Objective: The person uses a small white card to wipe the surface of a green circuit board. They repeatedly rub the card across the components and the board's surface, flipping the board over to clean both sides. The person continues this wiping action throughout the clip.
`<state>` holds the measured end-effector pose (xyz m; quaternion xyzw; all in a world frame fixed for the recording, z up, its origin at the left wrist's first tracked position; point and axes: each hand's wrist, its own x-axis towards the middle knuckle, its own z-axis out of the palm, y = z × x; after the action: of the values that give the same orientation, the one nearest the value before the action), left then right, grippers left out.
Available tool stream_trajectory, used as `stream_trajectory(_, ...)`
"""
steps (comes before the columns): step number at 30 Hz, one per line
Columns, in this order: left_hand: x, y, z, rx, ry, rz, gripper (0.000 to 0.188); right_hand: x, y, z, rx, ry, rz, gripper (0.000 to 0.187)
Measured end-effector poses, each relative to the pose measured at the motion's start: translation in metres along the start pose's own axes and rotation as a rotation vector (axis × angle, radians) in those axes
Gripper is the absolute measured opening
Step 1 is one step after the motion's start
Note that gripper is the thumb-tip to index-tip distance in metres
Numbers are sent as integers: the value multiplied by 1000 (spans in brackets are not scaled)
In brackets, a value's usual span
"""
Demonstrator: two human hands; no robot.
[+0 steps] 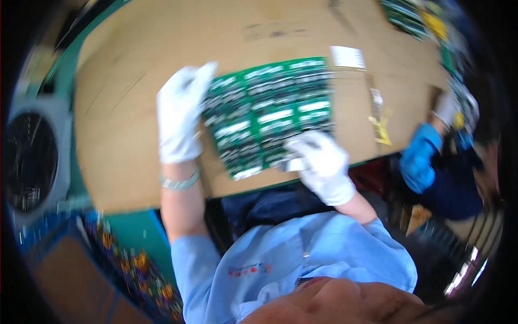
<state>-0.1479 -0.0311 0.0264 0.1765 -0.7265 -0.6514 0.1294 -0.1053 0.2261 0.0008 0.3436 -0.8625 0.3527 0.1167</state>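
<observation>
A green printed circuit board panel (276,127), with rows of dark and white components, is held slightly tilted above a cardboard-covered table. My left hand (181,116), in a white glove, grips its left edge, the fingers closed. At the panel's lower right edge is my right hand (322,164), also white-gloved, its fingers bent and pinched against the board. Beneath those fingers shows a small pale grey piece (293,164); blur hides whether it belongs to the glove or is a separate thing.
Cardboard (140,178) covers the table. A white label (348,57) and a yellow tie-like piece (381,129) lie toward the right. More green boards (403,19) are at the far right. A co-worker's blue sleeve (420,159) reaches in there. A fan-like unit (33,162) stands left.
</observation>
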Motion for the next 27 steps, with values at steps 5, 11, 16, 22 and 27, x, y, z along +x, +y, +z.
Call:
stream_trajectory(5, 4, -19, -5, 6, -24, 100, 25, -3, 4, -3, -64, -42, 1, 24)
stream_trajectory(11, 18, -33, -7, 182, -111, 93, 31, -15, 8, 0, 40, 157, -27, 17)
stream_trajectory(16, 15, -35, -8, 163, -136, 91, 34, -15, 12, 23, 11, 17, -29, 9)
stream_trajectory(22, 3, -14, 11, 207, -83, -11, 33, -20, 15, 32, 56, 157, -56, 11)
stream_trajectory(27, 17, -42, -7, 63, -98, 57, 30, -21, 18, 39, 111, 200, -77, 18)
